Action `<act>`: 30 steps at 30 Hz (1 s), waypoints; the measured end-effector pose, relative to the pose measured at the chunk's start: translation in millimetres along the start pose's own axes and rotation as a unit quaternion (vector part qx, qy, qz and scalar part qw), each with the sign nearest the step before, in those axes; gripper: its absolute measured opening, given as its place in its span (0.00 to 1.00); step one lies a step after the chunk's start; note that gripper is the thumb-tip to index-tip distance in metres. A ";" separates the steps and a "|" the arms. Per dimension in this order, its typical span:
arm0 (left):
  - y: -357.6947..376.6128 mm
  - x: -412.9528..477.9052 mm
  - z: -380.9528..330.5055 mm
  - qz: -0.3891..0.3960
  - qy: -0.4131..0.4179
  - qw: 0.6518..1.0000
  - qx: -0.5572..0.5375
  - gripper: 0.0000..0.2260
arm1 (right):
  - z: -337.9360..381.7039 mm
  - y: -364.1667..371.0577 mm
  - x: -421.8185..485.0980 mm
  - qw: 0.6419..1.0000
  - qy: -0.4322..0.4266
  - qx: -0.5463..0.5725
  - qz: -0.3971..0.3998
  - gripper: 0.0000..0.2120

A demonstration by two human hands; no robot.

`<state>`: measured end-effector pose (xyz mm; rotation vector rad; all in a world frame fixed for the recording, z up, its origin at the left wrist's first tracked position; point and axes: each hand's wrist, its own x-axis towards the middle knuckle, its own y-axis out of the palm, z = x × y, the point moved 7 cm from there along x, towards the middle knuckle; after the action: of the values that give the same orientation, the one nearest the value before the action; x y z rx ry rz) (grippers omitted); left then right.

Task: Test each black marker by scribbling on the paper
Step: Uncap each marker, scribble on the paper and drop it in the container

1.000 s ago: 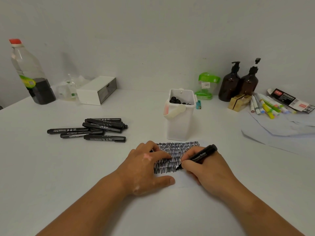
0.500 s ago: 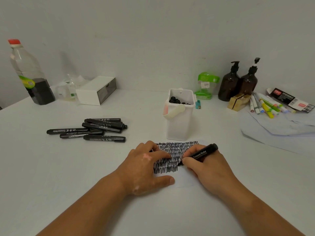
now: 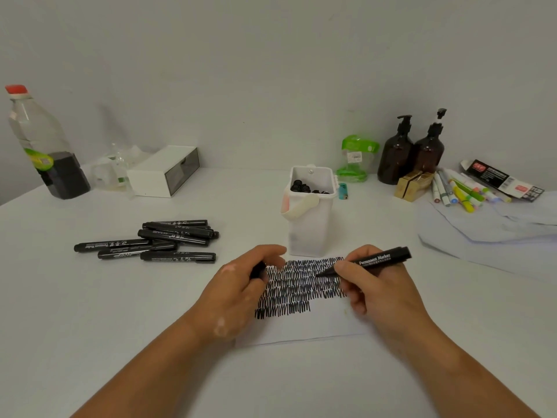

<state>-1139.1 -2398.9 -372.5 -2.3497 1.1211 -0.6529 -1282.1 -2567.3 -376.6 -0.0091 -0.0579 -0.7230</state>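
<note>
At the far left of the white counter point(image 3: 90, 312), near the wall, stands a clear bottle point(image 3: 42, 146) with a red cap and a dark liquid in its lower part. Next to it is some clear plastic point(image 3: 111, 170), then a white drawer box point(image 3: 159, 173). Closer to the person, a pile of capped black markers point(image 3: 150, 241) lies on the counter, some of them on top of the others.

The left hand point(image 3: 238, 291) is at the left edge of the paper point(image 3: 301, 330). Its fingers are curled around a small black cap point(image 3: 258, 270), which is a little blurred. The upper part of the paper is filled with rows of black scribbles point(image 3: 301, 285). Just behind the paper stands a white container point(image 3: 310, 230) with a handle, and black round ends point(image 3: 304, 187) show at its opening.

The right hand point(image 3: 376, 291) is at the right side of the paper and grips the open marker point(image 3: 376, 260) between thumb and fingers. The marker's tip points to the left over the scribbles; I cannot tell if it touches the paper. The two hands are apart, with the scribbles between them.

Along the wall to the right are a green plastic package point(image 3: 357, 158), a small lighter point(image 3: 343, 191), two brown pump bottles point(image 3: 394, 158), small golden boxes point(image 3: 413, 184), a bunch of coloured markers point(image 3: 458, 191) and a black packet point(image 3: 500, 179). Some loose pale sheets point(image 3: 482, 233) lie in front of them.
</note>
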 end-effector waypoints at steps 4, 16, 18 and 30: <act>0.5 1.9 7.2 -0.022 -0.046 0.992 -0.114 0.27 | 7.2 -5.2 2.2 0.999 -0.044 0.000 0.007 0.06; 3.2 2.6 1.9 -0.007 -0.044 0.985 -0.165 0.11 | 13.4 3.6 -2.0 0.988 -0.017 0.146 0.044 0.04; 4.4 2.6 -0.1 0.001 -0.037 0.985 -0.167 0.11 | 13.5 3.9 -3.1 0.990 -0.024 0.132 0.049 0.04; 10.2 0.4 -11.1 0.023 0.012 0.966 -0.256 0.05 | 14.8 14.3 -9.8 0.991 -0.024 0.057 0.119 0.11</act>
<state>-1151.3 -2407.1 -369.6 -2.7294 1.4943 -0.4062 -1280.7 -2549.7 -362.1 0.0753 -0.1409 -0.4810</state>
